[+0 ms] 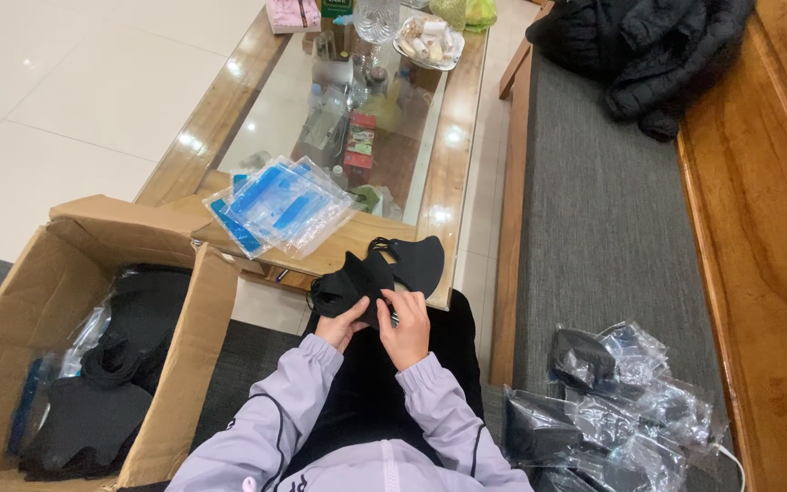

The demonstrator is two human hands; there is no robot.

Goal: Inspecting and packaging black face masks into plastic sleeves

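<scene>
— Both hands meet at the lap edge: the left hand (342, 321) pinches the near side of a black face mask (350, 284), fingers closed on the fabric, and the right hand (406, 323) closes its fingertips on the same mask from the other side.

— Where does the mask sit, then?

— Just beyond the fingertips, half over the near rim of the counter (448, 173). A second black mask (416, 260) lies touching it, just past the right hand, with its ear loops spread on the wood.

— And further out?

— Ahead and to the left of the left hand, a fan of blue-and-clear plastic pouches (280, 205) rests on the counter. Well to the left, an open cardboard box (202, 346) holds more black masks in plastic. To the right of the right hand, on the grey bench cushion (594, 237), lies a heap of bagged masks (612, 410).

— What could go wrong from here?

— I'd judge the loops the weak point: the two masks overlap, so lifting one may drag the other off the rim to the floor. The pouches are slippery and stacked loosely; a nudge from the left sleeve could slide them off.
</scene>
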